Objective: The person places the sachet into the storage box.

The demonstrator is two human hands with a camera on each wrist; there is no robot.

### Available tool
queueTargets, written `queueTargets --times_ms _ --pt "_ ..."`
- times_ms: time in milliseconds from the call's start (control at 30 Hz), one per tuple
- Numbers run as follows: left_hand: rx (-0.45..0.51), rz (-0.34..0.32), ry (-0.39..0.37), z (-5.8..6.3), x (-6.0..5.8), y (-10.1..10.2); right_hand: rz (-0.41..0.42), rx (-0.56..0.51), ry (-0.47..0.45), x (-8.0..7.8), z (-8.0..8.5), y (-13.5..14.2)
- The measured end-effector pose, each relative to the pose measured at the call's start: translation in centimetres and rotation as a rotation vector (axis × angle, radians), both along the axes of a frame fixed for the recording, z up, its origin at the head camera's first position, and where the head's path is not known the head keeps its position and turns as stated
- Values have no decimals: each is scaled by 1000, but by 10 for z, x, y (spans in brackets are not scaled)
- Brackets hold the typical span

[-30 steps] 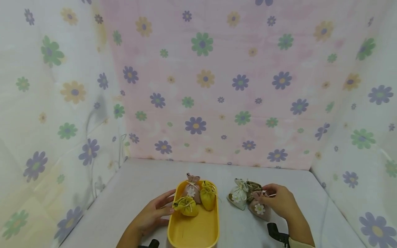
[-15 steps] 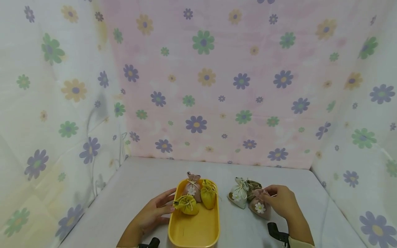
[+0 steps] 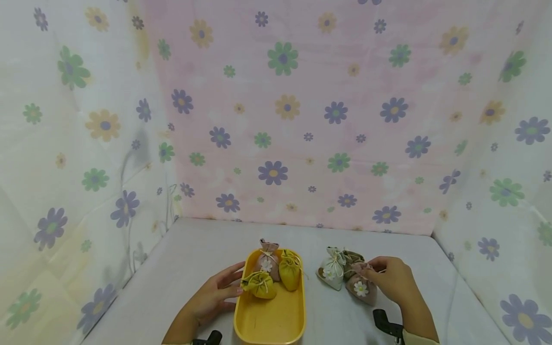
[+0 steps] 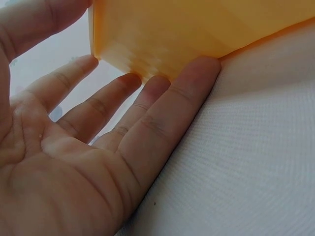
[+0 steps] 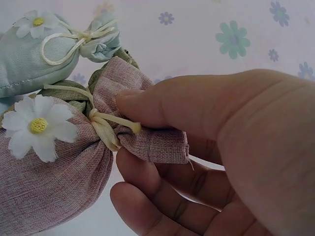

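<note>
Pinching pink pouch (image 5: 81,169), right grip (image 3: 392,278), left grip (image 3: 213,293) extended, white table (image 3: 332,321), flowered backdrop (image 3: 302,124).

back wall (image 3: 246,62) pink, flowered | side walls (image 3: 26,158) whitish, flowered | tabletop (image 3: 202,244) white | light soft

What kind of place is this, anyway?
Probably a small screened-off tabletop booth, though what lies beyond it is hidden: flower-print sheets rise behind and on both sides, and a pale table bears a yellow tray and little drawstring pouches.
</note>
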State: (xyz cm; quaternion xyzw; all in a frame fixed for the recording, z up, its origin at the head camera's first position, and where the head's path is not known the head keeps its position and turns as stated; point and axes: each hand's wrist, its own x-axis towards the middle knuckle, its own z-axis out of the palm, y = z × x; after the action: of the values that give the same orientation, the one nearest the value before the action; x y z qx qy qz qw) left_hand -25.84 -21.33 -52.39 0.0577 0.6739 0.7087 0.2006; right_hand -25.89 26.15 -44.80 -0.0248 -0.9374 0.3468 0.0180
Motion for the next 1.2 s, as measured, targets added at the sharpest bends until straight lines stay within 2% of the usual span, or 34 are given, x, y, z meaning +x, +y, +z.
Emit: queueTargets --times_ms 467,1200 --pt "9 -1 -2 2 2 1 29 -13 1 6 12 -3" --pt "17 4 -17 3 2 2 63 -25 81 19 35 -26"
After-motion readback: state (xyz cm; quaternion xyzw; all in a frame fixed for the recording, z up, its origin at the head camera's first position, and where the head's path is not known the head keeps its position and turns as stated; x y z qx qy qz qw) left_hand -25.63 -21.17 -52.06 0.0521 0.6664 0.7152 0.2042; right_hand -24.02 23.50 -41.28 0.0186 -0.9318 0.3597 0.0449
